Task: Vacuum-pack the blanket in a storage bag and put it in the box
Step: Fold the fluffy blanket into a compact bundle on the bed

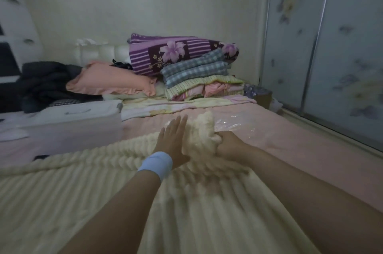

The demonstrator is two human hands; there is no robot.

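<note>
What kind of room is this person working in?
Most likely a bedroom: a bed with a pink sheet, a pillow and folded quilts stacked by the padded headboard, and sliding wardrobe doors on the right.

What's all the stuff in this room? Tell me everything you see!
blanket: one, cream, spread over the near bed
plastic bag: one, clear, on the sheet beyond the blanket
box: one, white, on the bed at left
sheet: one, pink, covering the bed
pillow: one, peach, behind the box
quilt: one, purple flowered, far end of the bed
dark clothes: one pile, far left
wardrobe doors: two, pale flowered, right
wristband: one, light blue, left wrist
left hand: one, flat against the blanket
right hand: one, gripping a bunched blanket corner
</note>
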